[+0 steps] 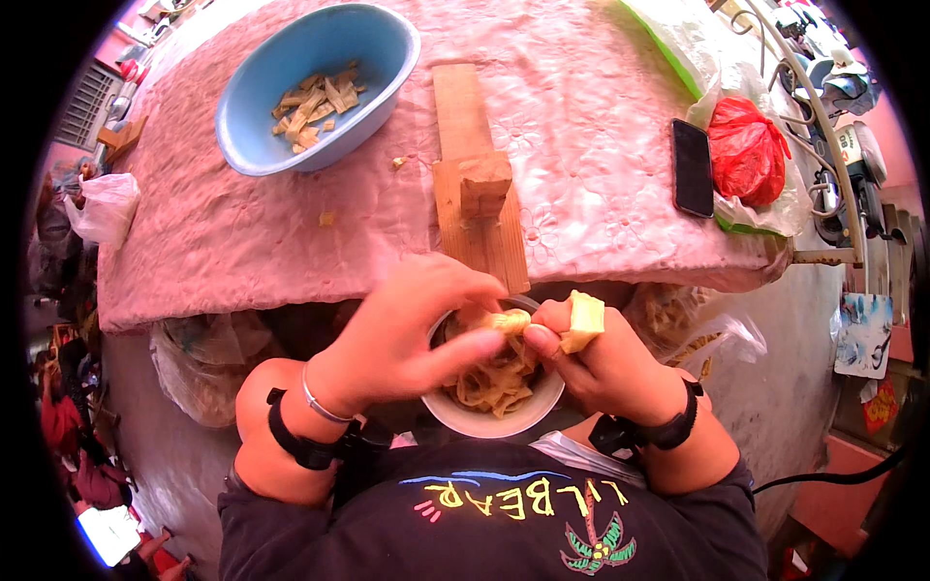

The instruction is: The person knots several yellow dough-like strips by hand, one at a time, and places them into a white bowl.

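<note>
Pink quilted cover (601, 165); floor (184, 455), eight o'clock; blue basin (254, 102), eleven; smartphone (693, 168), two; wooden stand (475, 184), twelve. Right hand (615, 360) clamps yellow strip (584, 322); left hand's (407, 315) hold unclear.

We hold a yellow strip (585, 320) in our right hand (620, 373) over a white bowl (489, 426) of tangled strips (499, 387); our left hand (412, 315) curls near one end, contact unclear. On the pink cover (581, 165): blue basin (254, 111) with pale pieces (315, 107), wooden stand (465, 111), phone (692, 168).
</note>
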Demonstrator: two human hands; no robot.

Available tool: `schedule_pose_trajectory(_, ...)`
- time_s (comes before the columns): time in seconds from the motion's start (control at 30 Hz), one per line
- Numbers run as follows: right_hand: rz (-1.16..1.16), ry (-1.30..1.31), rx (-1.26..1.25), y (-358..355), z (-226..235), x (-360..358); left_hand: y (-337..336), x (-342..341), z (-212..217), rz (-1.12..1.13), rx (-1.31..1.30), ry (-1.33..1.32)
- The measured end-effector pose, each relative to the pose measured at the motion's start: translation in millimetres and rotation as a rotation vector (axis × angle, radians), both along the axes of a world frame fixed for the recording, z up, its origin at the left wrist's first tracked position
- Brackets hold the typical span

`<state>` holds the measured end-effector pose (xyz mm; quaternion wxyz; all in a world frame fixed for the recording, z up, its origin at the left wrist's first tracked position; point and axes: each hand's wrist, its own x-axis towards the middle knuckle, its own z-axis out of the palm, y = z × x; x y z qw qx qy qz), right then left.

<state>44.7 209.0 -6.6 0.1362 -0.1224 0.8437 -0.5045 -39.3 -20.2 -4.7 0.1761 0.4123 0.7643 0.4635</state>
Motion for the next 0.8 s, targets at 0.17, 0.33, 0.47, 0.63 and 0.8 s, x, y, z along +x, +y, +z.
schedule_pose_trajectory(0.17, -0.003, -0.257, -0.334, -0.7, 7.2, -4.5, 17.8, 26.6, -6.3, -0.009, 0.031, -0.138)
schedule_pose_trajectory(0.33, -0.037, -0.589, -0.576, 1.5, 11.4, -4.7, 14.5, 32.2, -1.3, 0.024, 0.1, -0.065)
schedule_pose_trajectory(0.47, -0.022, -0.549, -0.553, -1.1, 5.6, -8.6, 17.9, 38.4, -5.6, 0.111, 0.224, -0.096)
schedule_pose_trajectory(0.63, -0.197, -0.472, -0.648, -5.4, 6.9, -6.8, 9.7, 36.6, -8.4, 0.186, 0.259, -0.27)
schedule_pose_trajectory(0.8, -0.276, -0.348, -0.617, 0.3, 6.0, -6.2, -5.9, 25.1, -7.3, 0.362, 0.369, -0.584)
